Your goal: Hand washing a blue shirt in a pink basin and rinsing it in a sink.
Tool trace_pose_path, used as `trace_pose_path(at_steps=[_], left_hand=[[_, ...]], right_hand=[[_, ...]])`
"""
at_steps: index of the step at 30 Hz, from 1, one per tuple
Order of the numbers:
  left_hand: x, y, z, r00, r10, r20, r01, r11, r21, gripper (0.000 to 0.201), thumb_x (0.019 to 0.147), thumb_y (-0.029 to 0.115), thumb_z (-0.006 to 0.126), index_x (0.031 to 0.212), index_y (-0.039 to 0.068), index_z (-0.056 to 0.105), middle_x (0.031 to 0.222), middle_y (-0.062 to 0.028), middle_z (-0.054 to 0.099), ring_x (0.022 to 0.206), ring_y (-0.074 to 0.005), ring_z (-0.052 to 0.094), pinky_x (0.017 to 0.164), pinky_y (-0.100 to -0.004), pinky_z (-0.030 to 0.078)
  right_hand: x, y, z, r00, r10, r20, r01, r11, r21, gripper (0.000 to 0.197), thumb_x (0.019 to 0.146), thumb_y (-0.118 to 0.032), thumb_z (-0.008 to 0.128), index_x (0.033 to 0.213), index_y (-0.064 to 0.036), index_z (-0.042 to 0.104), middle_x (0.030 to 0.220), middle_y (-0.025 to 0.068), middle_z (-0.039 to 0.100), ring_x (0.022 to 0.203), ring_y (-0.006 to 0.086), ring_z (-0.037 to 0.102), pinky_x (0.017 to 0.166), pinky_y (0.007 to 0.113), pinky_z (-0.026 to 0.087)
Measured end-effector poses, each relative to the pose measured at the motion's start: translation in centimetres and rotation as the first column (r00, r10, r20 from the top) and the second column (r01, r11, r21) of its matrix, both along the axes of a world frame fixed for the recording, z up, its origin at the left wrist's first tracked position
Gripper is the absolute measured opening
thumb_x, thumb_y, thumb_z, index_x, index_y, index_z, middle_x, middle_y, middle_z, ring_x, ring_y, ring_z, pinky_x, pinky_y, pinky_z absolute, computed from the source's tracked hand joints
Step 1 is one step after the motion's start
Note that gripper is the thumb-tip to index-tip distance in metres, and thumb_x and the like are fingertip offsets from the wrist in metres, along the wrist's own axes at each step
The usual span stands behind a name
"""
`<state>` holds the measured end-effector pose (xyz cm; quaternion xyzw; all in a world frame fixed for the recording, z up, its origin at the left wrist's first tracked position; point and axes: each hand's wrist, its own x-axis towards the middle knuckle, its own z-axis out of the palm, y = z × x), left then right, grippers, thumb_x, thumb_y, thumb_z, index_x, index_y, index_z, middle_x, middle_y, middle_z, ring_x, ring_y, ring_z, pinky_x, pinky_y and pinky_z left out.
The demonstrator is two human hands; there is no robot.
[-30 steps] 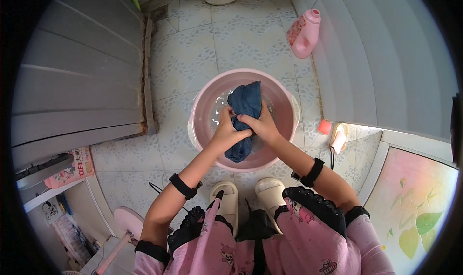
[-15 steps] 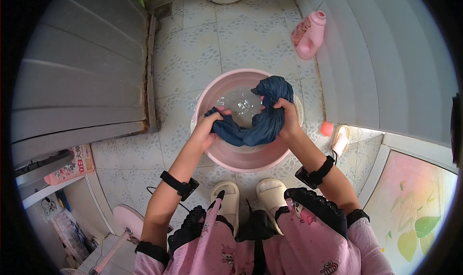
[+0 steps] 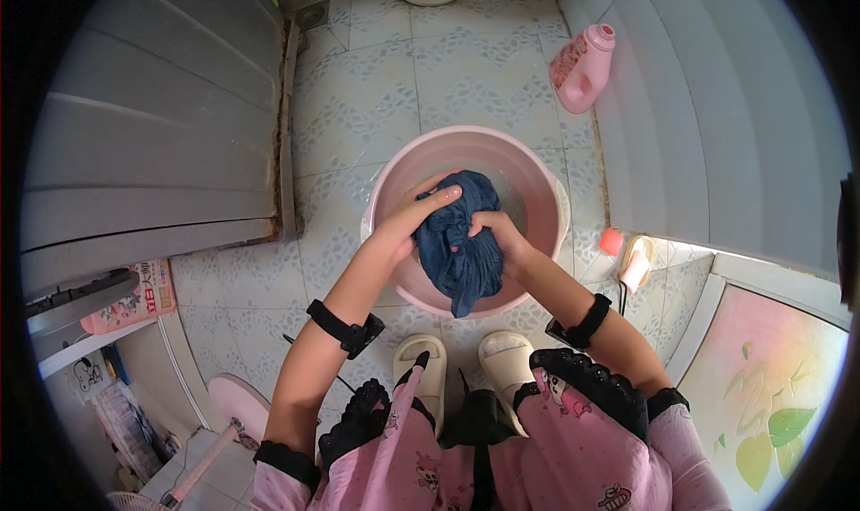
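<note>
A wet dark blue cloth (image 3: 461, 260), bunched into a lump, is held above a pink basin (image 3: 545, 188) that has water in it. My left hand (image 3: 417, 217) is wrapped round the lump's left side, with the thumb across its top. On the right, my right hand (image 3: 500, 236) is closed on the cloth's middle, its thumb pressed into the folds. One end of the cloth hangs down toward the basin's near rim. Whether it is a garment, I cannot tell. Some fingers of both hands are hidden by the fabric.
On the tiled floor at the far right stands an uncapped pink jug-shaped bottle (image 3: 583, 70). A red cap (image 3: 611, 241) and a brush (image 3: 635, 271) lie right of the basin. My cream slippers (image 3: 419, 368) are just below it. A grey panel (image 3: 152, 126) stands left.
My hands have come together, gathering the stretched cloth into a compact lump over the basin's middle. The cloth's raised right end has come down.
</note>
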<state>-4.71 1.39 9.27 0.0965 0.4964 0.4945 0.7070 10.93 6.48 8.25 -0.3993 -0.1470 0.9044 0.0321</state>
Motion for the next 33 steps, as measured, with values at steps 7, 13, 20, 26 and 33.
trace_pose_path(at_steps=[7, 13, 20, 26, 33], left_hand=[[0.4, -0.6, 1.0, 0.959, -0.118, -0.256, 0.119, 0.993, -0.012, 0.053, 0.07, 0.018, 0.068, 0.116, -0.001, 0.048, 0.106, -0.011, 0.054, 0.094, -0.018, 0.055, 0.082, -0.0277, 0.044], [0.8, 0.2, 0.6, 0.975, 0.2, -0.094, -0.203, 0.979, -0.026, 0.031, 0.065, 0.006, 0.059, 0.095, -0.002, 0.054, 0.084, -0.0074, 0.056, 0.077, -0.0151, 0.055, 0.07, -0.0271, 0.046], [2.2, 1.0, 1.9, 0.856, 0.469, -0.22, -0.497, 0.862, -0.097, 0.021, 0.064, 0.011, 0.061, 0.081, 0.0, 0.056, 0.077, -0.0067, 0.056, 0.07, -0.0156, 0.056, 0.063, -0.0277, 0.046], [3.1, 1.0, 1.1, 0.856, 0.517, -0.001, -0.51, 0.845, -0.158, 0.016, 0.063, 0.01, 0.06, 0.075, 0.001, 0.056, 0.073, -0.006, 0.056, 0.067, -0.0152, 0.056, 0.061, -0.0275, 0.046], [2.1, 0.8, 0.5, 0.954, 0.299, 0.021, -0.3, 0.949, 0.096, 0.004, 0.062, 0.006, 0.052, 0.064, 0.002, 0.053, 0.067, -0.0039, 0.052, 0.061, -0.0125, 0.049, 0.058, -0.0249, 0.042]], right_hand=[[0.3, 0.2, 0.8, 0.98, 0.18, -0.086, -0.18, 0.984, 0.013, 0.044, 0.069, -0.019, 0.06, 0.107, 0.0005, 0.05, 0.096, 0.0119, 0.058, 0.083, 0.0214, 0.06, 0.076, 0.033, 0.048], [-0.1, -2.7, -0.2, 0.987, 0.16, 0.024, -0.113, 0.575, 0.81, 0.062, 0.064, -0.024, 0.075, 0.111, 0.003, 0.047, 0.102, 0.0137, 0.058, 0.093, 0.0234, 0.057, 0.082, 0.035, 0.044], [-0.8, -5.6, 0.4, 0.903, -0.306, 0.3, -0.345, -0.103, 0.933, 0.104, 0.05, -0.028, 0.079, 0.129, 0.0049, 0.02, 0.128, 0.0254, 0.031, 0.116, 0.0402, 0.034, 0.093, 0.042, 0.035], [0.0, -3.5, -1.0, 0.945, -0.191, 0.267, -0.241, 0.148, 0.959, 0.096, 0.051, -0.024, 0.079, 0.127, 0.0037, 0.027, 0.113, 0.0203, 0.048, 0.104, 0.0337, 0.049, 0.088, 0.037, 0.04], [0.9, 0.5, 1.3, 0.939, 0.343, -0.027, -0.308, 0.874, 0.375, 0.064, 0.056, -0.012, 0.071, 0.114, -0.0029, 0.046, 0.098, 0.0085, 0.057, 0.09, 0.0206, 0.055, 0.082, 0.03, 0.043]])
